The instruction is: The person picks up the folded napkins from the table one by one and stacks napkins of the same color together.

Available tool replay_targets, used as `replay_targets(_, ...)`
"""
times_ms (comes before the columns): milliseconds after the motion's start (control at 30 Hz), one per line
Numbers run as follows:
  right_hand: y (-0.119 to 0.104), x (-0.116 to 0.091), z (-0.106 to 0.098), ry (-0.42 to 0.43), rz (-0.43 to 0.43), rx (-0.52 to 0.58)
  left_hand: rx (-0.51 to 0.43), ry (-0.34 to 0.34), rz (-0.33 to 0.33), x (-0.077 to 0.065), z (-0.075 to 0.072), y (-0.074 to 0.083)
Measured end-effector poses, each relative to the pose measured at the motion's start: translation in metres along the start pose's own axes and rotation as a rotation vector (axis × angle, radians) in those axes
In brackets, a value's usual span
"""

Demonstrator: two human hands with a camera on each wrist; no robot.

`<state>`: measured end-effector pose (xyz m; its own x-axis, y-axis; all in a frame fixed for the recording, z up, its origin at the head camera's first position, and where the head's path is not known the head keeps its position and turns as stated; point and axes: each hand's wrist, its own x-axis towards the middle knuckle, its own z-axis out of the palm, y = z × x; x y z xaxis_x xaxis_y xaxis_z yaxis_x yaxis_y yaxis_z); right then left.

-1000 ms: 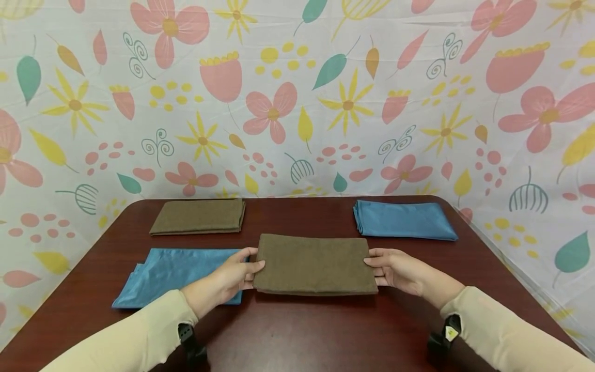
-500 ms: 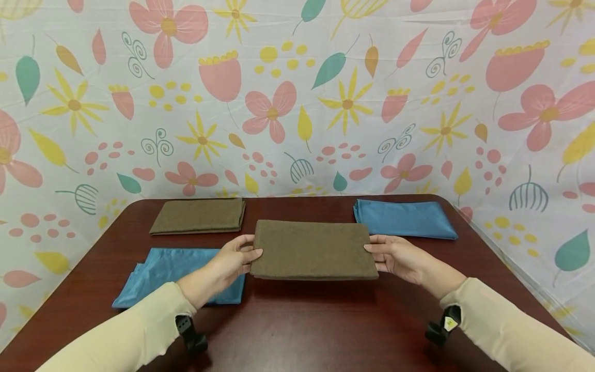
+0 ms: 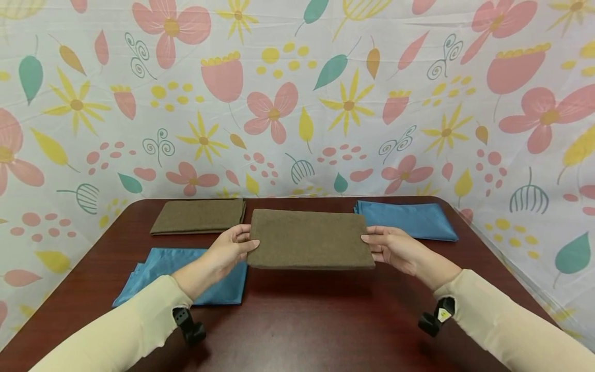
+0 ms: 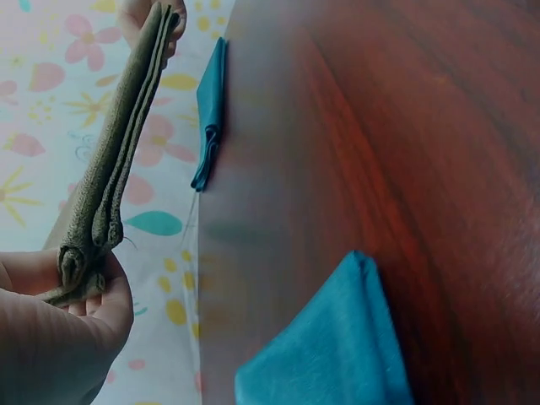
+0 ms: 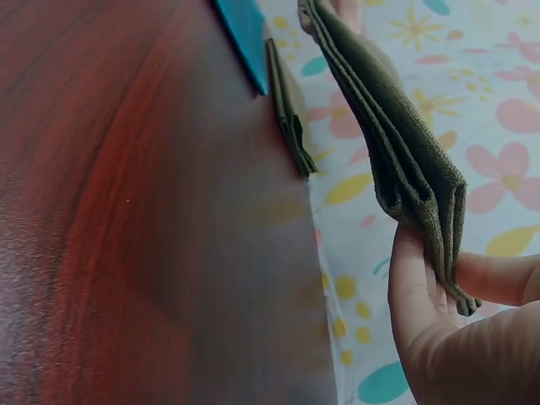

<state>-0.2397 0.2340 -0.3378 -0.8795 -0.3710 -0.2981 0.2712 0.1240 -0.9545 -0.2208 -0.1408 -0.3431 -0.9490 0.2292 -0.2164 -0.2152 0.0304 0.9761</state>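
Note:
A folded olive-brown cloth (image 3: 309, 240) hangs level above the table in the head view, held at both short ends. My left hand (image 3: 230, 251) pinches its left end, thumb on top and fingers beneath. At the right end my right hand (image 3: 392, 248) grips it the same way. Both wrist views show the cloth edge-on, its stacked layers visible; the left hand (image 4: 72, 316) and the right hand (image 5: 456, 312) each squeeze a corner of it. Under my left forearm lies a folded blue cloth (image 3: 172, 263), partly covered by the arm.
A second folded olive-brown cloth (image 3: 195, 216) lies at the back left of the dark wooden table (image 3: 297, 330). Another folded blue cloth (image 3: 409, 219) sits at the back right, its left end close behind the held cloth. A flowered curtain (image 3: 297, 103) hangs behind the table.
Both hands have raised the held olive-brown cloth and carried it up and slightly left in the head view. The cloths lying on the table have stayed in place.

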Motion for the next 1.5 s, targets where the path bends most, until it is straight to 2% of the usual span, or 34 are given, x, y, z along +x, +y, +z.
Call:
replay_targets(433, -0.017, 0.01, 0.013, 0.013, -0.017, -0.023, 0.041, 0.027, 0.033, 0.005, -0.019, 0.014)
replay_targets(567, -0.021, 0.012, 0.017, 0.026, -0.025, 0.001, 0.062, 0.036, 0.047, 0.007, -0.025, 0.019)
replay_targets(1133, -0.044, 0.011, 0.02, 0.055, -0.044, -0.003, 0.12, 0.043, 0.038, 0.001, -0.027, 0.036)
replay_targets(1367, -0.054, 0.017, 0.022, 0.058, -0.077, 0.007, 0.123, 0.072, 0.039, 0.003, -0.03, 0.044)
replay_targets(1500, -0.06, 0.021, 0.028, 0.064, -0.061, 0.032, 0.12, 0.08, 0.042, 0.005, -0.034, 0.047)
